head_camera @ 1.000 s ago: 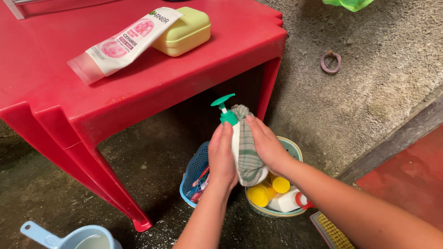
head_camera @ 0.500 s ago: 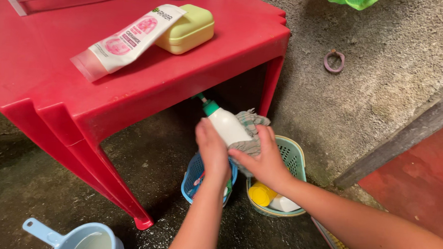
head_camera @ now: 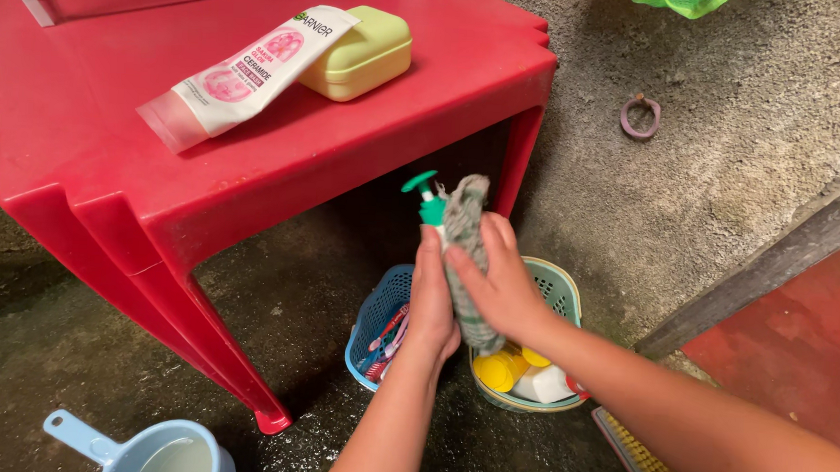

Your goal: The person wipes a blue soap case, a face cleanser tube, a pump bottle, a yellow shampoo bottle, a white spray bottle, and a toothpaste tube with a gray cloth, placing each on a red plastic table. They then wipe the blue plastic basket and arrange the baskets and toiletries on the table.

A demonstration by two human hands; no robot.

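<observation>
Left hand wrapped around a pump bottle, only its green pump head showing above the fingers, centre of frame. Right hand closed on a grey-green rag, pressing it against the bottle's side; rag hangs down past the palm. Both hands touching, held above the floor just in front of the red plastic table.

Directly below the hands: blue basket with toothbrush-like items, just beside it a pale green basket holding yellow lids and a white bottle. Scrub brush lower right, near the forearm. Light blue dipper lower left.

On the table, upper left: white-pink tube leaning on a yellow soap box. Purple ring on the concrete, upper right.
</observation>
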